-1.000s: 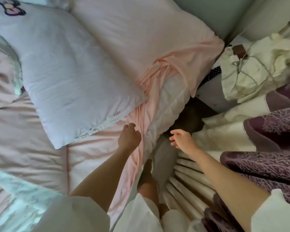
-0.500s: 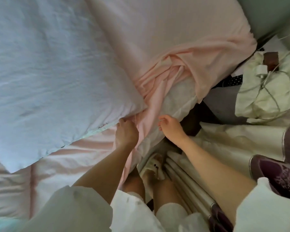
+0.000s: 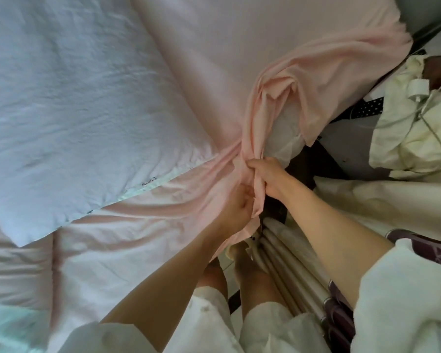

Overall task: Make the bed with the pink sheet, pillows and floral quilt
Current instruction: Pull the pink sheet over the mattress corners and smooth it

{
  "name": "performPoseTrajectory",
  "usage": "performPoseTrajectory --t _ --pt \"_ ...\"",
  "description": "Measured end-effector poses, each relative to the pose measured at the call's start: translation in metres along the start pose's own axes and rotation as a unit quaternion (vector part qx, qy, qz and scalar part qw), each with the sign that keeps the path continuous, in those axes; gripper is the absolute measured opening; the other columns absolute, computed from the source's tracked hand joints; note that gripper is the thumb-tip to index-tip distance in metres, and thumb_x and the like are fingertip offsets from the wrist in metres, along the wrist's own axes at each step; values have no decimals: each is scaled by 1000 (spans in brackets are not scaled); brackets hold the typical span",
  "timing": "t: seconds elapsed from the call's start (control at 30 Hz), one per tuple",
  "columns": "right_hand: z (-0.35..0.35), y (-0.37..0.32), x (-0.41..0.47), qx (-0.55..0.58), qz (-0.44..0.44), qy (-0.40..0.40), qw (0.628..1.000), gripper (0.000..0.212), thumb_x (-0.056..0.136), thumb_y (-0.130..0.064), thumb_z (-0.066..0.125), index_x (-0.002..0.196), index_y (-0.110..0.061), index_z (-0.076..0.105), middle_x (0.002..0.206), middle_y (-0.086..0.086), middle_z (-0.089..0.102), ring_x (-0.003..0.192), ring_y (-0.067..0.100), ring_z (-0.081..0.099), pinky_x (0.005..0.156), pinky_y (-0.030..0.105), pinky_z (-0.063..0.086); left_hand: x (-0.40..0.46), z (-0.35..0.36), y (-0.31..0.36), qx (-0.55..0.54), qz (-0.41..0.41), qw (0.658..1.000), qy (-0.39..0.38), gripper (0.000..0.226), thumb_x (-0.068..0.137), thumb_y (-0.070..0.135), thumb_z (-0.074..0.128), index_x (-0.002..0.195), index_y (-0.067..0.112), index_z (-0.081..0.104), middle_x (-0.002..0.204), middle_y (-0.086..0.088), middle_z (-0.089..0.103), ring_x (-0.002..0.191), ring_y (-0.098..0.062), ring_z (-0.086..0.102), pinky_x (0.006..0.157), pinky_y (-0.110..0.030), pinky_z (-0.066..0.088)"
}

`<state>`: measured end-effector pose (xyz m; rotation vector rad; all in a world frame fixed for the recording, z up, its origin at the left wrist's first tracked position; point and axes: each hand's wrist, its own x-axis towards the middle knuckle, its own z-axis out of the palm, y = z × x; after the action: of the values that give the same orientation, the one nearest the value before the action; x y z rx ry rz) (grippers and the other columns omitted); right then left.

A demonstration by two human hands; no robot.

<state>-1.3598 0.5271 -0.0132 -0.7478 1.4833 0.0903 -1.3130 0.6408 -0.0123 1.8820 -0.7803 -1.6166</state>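
Note:
The pink sheet [image 3: 285,47] covers the mattress and bunches into folds at the bed's right edge. My left hand [image 3: 236,207] grips the bunched sheet edge from below. My right hand [image 3: 267,174] pinches the same gathered fold just above it. A pale pillow [image 3: 74,98] lies on the sheet at the upper left, its corner close to my hands. The white mattress side [image 3: 285,133] shows where the sheet is lifted. A strip of floral quilt [image 3: 3,324] shows at the lower left.
A cream bag with a white cable [image 3: 415,128] sits on a surface to the right of the bed. A cream and purple curtain [image 3: 367,200] hangs at the right. My legs and slippers [image 3: 242,248] stand in the narrow gap beside the bed.
Both hands have closed on the sheet's loose edge and gathered it into a tight bunch. The camera has moved closer to the bed's edge.

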Motion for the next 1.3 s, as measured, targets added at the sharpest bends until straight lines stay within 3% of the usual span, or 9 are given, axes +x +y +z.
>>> performPoseTrajectory --t 0.13,0.27,0.37,0.5,0.57,0.63,0.73,0.93,1.3 --pt "-36 10 -6 70 -8 57 996 50 84 -29 67 127 -7 52 114 14 64 102 30 63 92 43 52 3 18 8 85 6 996 -19 31 97 27 42 120 15 58 109 6 58 98 -14 53 85 -24 36" --pt "-85 51 -17 -17 -28 147 989 37 93 -25 52 122 -2 54 103 8 60 95 25 58 73 28 47 7 40 15 203 61 976 39 29 95 29 45 89 11 67 89 -2 64 80 -20 58 74 -30 45" --pt "-120 89 -20 -60 -2 198 978 35 97 -25 44 118 0 56 109 16 61 100 30 58 76 30 41 20 47 9 277 33 956 93 30 96 30 43 118 15 58 121 -6 53 110 -25 52 92 -37 47" --pt "-163 128 -8 -10 69 295 953 39 99 -20 40 130 3 47 128 22 54 118 36 53 94 38 41 41 54 -13 364 -75 928 -25 56 94 39 44 145 23 28 157 -6 15 145 -30 10 116 -48 22" --pt "-188 154 6 20 106 309 945 38 99 -18 38 131 0 46 111 16 59 106 30 58 93 36 43 49 61 -23 388 -99 913 -80 60 95 41 42 148 23 22 159 -7 7 147 -28 1 119 -45 11" --pt "-193 162 10 59 132 310 940 37 95 -11 40 130 1 48 90 8 56 97 26 58 81 31 41 51 62 -28 408 -117 898 -118 59 97 39 40 149 20 20 159 -9 7 148 -27 0 120 -40 3" --pt "-187 156 0 70 116 271 953 49 89 -5 41 138 -6 40 125 7 53 119 31 52 90 34 43 50 75 -29 418 -132 889 -135 57 98 37 40 148 19 22 159 -9 12 147 -28 4 121 -41 6" --pt "-177 135 1 -6 56 183 981 58 93 -6 40 148 -13 25 152 7 32 138 27 34 110 34 30 51 81 -8 442 -109 886 -89 54 95 32 43 146 20 27 156 -9 20 145 -30 12 117 -48 21" --pt "-180 87 25 52 30 141 988 41 95 -9 37 136 -13 44 132 14 53 119 30 54 99 39 48 84 64 48 429 -48 902 -1 50 95 17 42 144 16 32 155 -9 22 144 -29 14 115 -47 25"
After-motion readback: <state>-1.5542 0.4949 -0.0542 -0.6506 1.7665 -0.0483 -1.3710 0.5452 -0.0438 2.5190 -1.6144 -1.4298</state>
